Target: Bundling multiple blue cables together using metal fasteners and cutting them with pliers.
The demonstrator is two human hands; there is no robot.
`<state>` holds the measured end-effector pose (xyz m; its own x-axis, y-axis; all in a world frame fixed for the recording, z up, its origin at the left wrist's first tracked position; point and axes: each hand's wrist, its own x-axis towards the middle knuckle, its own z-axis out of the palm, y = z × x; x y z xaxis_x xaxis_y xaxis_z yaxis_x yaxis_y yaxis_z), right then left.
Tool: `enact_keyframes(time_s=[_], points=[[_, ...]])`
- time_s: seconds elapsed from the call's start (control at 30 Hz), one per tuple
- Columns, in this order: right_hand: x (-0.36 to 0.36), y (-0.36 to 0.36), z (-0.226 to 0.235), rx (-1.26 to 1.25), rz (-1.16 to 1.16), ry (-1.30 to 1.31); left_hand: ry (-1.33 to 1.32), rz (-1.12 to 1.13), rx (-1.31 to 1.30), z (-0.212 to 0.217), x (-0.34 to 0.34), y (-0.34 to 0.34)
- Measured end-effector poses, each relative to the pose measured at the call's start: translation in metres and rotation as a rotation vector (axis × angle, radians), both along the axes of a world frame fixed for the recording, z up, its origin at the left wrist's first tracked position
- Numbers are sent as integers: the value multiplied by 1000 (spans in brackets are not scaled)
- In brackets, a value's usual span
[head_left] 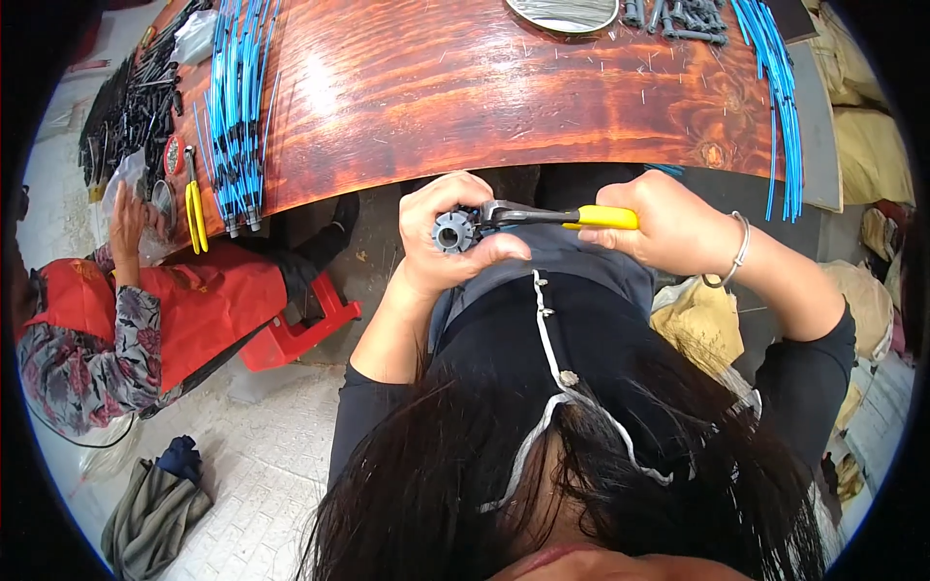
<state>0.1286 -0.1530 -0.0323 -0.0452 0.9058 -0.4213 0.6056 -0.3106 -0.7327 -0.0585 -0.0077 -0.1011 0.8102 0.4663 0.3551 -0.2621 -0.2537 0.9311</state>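
Observation:
In front of my body, my left hand (422, 230) is wrapped round a dark grey ribbed plastic fitting (451, 232). Its round, hollow end faces up. My right hand (647, 213) grips the yellow handles of a pair of pliers (542, 215). The dark metal jaws reach left to the side of the fitting, close by my left fingers. Just what the jaws bite on is too small to make out.
Across the far side stands a shiny wooden table (407, 116), with bundles of blue tubes (232, 107) at its left and right. A round metal tray (567, 14) and grey fittings (683, 19) lie at the back. A co-worker in a red apron (208, 300) sits at left, near other pliers (194, 208).

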Motion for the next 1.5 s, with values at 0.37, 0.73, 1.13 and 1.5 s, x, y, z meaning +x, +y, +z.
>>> enact_keyframes(time_s=[0.37, 0.73, 1.13, 1.5], points=[[21, 12, -17, 374, -108, -355, -172, 292, -216, 39, -39, 52], [129, -31, -89, 421, -359, -1157, -680, 404, -875, 69, -138, 107], [-13, 45, -39, 1010, 51, 469, -425, 416, -1415, -37, -56, 57], [-45, 32, -61, 747, -51, 592, 124, 99, -986, -103, -55, -2]])
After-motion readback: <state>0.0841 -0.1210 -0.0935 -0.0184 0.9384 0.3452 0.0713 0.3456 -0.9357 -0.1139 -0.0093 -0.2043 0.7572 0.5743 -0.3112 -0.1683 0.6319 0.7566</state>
